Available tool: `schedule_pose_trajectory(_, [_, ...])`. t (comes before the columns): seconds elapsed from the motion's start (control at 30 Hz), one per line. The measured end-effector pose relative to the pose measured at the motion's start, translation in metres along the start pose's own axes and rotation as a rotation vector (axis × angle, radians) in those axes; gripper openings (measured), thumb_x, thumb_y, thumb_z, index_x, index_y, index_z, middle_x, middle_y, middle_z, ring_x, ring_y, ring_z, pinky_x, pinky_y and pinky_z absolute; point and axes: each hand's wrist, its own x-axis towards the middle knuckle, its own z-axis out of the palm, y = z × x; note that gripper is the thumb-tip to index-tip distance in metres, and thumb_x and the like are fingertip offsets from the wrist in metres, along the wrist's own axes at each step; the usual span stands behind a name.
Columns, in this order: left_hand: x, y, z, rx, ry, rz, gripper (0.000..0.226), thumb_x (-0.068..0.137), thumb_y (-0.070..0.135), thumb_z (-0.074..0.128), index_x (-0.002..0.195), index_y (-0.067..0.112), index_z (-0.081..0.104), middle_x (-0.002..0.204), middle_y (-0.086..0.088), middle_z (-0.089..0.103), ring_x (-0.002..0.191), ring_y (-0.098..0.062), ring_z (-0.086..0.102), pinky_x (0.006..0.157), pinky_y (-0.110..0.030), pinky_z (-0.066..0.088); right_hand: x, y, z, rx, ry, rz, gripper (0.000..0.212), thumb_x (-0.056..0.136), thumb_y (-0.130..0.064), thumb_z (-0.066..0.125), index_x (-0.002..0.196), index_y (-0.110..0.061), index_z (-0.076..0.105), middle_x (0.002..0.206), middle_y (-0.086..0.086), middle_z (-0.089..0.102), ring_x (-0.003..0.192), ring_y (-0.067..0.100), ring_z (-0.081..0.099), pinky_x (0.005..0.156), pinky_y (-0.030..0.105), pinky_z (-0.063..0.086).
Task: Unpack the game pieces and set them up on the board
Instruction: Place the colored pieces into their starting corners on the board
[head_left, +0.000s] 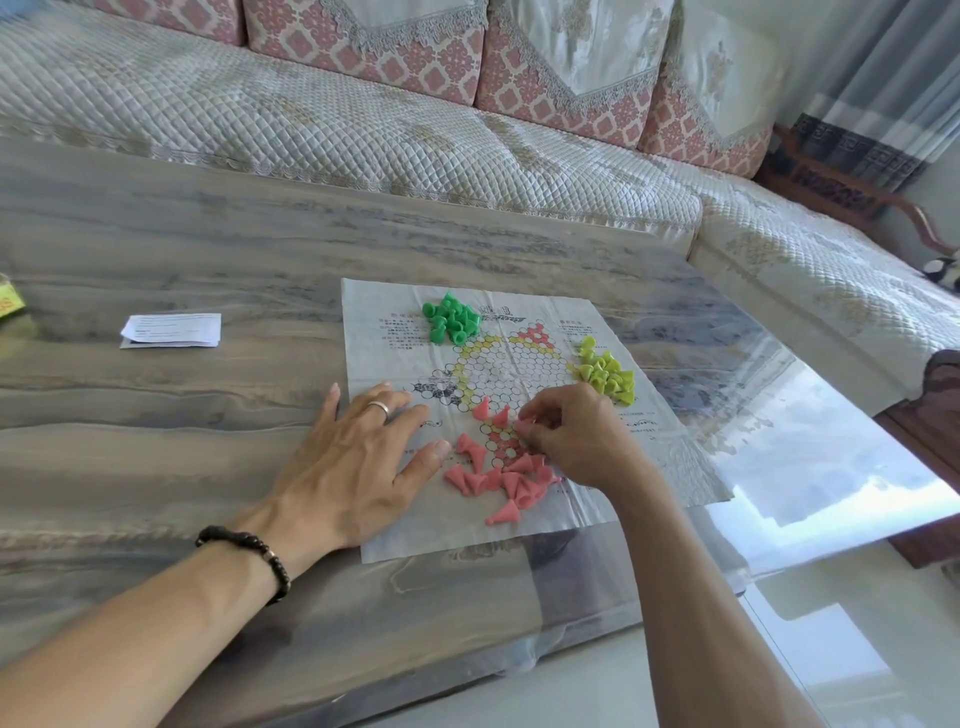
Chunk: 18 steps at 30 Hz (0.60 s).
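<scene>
1. The desk (156, 405) carries a thin paper board (519, 364), laid flat near the person, likely for easy reach.
2. The left hand (358, 457) lies spread, palm down on the board's left edge, seemingly pinning the flimsy sheet.
3. Green pieces (451, 318) and yellow pieces (605, 370) sit heaped by colour beside separate star points.
4. Pink pieces (498, 475) lie tumbled at the near point.
5. The right hand (571, 441) pinches one pink piece there.
</scene>
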Motion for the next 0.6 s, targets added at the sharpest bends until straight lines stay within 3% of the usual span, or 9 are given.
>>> schedule_pose_trajectory(0.17, [0.0, 0.0, 0.0, 0.008, -0.011, -0.002, 0.089, 0.08, 0.072, -0.002, 0.142, 0.025, 0.042, 0.15, 0.002, 0.037, 0.145, -0.012, 0.017, 0.119, -0.048, 0.007, 0.003, 0.0, 0.003, 0.025, 0.008, 0.006, 0.008, 0.084, -0.015, 0.072, 0.081, -0.02, 0.068, 0.07, -0.004, 0.065, 0.06, 0.006, 0.059, 0.051, 0.015, 0.042])
schedule_pose_trajectory(0.37, [-0.001, -0.001, 0.0, -0.005, -0.021, 0.0, 0.087, 0.082, 0.073, 0.0, 0.141, 0.025, 0.042, 0.151, 0.002, 0.035, 0.145, -0.012, 0.016, 0.119, -0.047, 0.005, 0.001, 0.0, -0.001, 0.043, 0.026, -0.002, 0.01, 0.086, -0.015, 0.067, 0.095, -0.018, 0.063, 0.078, -0.005, 0.065, 0.068, 0.007, 0.061, 0.058, 0.018, 0.043])
schedule_pose_trajectory(0.47, [-0.001, -0.001, 0.0, -0.009, -0.024, -0.003, 0.083, 0.086, 0.072, 0.001, 0.142, 0.025, 0.042, 0.152, 0.002, 0.034, 0.145, -0.012, 0.015, 0.119, -0.047, 0.003, -0.008, 0.004, -0.013, 0.057, 0.085, -0.035, 0.008, 0.082, -0.013, 0.064, 0.079, -0.02, 0.063, 0.078, -0.005, 0.064, 0.068, 0.006, 0.057, 0.059, 0.017, 0.043])
schedule_pose_trajectory(0.6, [-0.001, 0.0, -0.001, -0.009, -0.032, -0.001, 0.086, 0.083, 0.073, 0.0, 0.141, 0.025, 0.043, 0.151, 0.001, 0.035, 0.145, -0.013, 0.017, 0.118, -0.048, 0.004, -0.026, 0.004, -0.018, 0.042, -0.094, -0.08, 0.007, 0.077, -0.026, 0.072, 0.079, -0.032, 0.069, 0.072, -0.011, 0.066, 0.06, -0.004, 0.055, 0.057, 0.017, 0.043])
